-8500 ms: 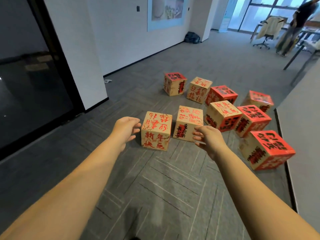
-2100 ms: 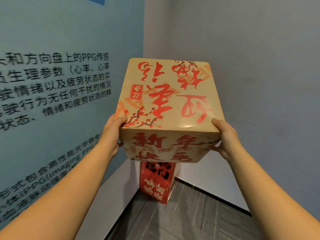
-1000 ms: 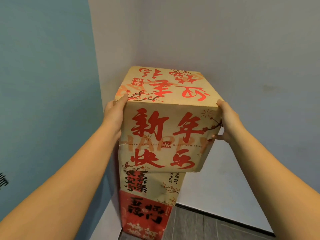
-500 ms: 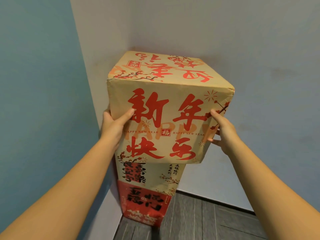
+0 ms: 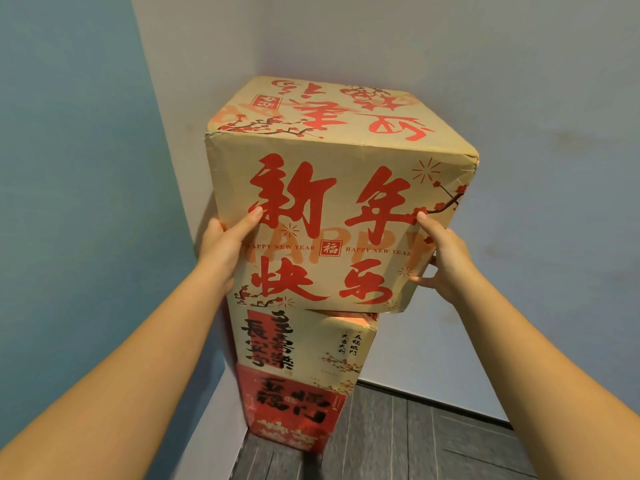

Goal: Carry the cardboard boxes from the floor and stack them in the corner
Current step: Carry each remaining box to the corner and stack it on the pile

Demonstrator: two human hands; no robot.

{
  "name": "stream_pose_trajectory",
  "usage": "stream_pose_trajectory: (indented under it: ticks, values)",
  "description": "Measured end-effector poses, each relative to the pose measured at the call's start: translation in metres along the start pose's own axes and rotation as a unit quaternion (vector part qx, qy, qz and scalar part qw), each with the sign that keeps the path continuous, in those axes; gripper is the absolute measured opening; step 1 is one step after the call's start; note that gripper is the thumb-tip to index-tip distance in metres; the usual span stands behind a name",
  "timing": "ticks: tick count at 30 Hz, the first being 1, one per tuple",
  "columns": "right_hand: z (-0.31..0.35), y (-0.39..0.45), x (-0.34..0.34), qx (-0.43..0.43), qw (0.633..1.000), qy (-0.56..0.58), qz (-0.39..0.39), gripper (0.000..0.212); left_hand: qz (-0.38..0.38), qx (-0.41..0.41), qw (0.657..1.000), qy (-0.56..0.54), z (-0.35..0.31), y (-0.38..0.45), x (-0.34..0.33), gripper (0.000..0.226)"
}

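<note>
1. Bare arms reach up from the bottom corners; our left hand and right hand press the sides of the top box.
2. It sits mid-frame on the middle box.
3. Lowest is the red box, in the corner.

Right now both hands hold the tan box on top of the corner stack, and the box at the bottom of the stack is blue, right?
Not quite: the bottom box is red, as the head view shows. Both the left hand and right hand do hold the tan box.

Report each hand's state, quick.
Left hand: closed on the top box, left side.
Right hand: closed on the same box, right side.
</note>
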State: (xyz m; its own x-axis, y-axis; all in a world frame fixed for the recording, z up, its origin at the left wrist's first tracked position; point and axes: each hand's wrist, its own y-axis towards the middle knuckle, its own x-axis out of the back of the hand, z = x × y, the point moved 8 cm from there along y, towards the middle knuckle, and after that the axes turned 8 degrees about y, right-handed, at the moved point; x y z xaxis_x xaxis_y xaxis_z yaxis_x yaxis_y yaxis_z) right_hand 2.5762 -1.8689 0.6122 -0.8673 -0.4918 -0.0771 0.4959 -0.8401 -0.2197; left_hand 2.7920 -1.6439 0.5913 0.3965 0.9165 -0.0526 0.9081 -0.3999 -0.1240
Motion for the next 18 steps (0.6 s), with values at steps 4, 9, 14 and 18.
stream_pose_trajectory:
  ticks: [4, 9, 14, 18]
  values:
    - [-0.003, 0.001, -0.003, -0.002, 1.000, 0.004, 0.009, 0.032, 0.003, 0.001, 1.000, -0.003, 0.000, 0.008, 0.000, 0.061]
    - [-0.019, 0.000, -0.002, -0.021, 1.000, 0.009, 0.014, 0.029, 0.007, 0.011, 1.000, 0.009, 0.011, 0.010, 0.001, 0.057]
    - [-0.021, -0.003, -0.005, 0.000, 0.999, -0.015, 0.037, 0.023, -0.038, 0.009, 0.998, 0.046, 0.018, 0.008, 0.007, 0.063]
    - [-0.013, -0.003, 0.003, 0.041, 0.998, -0.034, -0.015, 0.031, -0.102, -0.013, 0.991, 0.087, 0.019, 0.002, 0.015, 0.062]
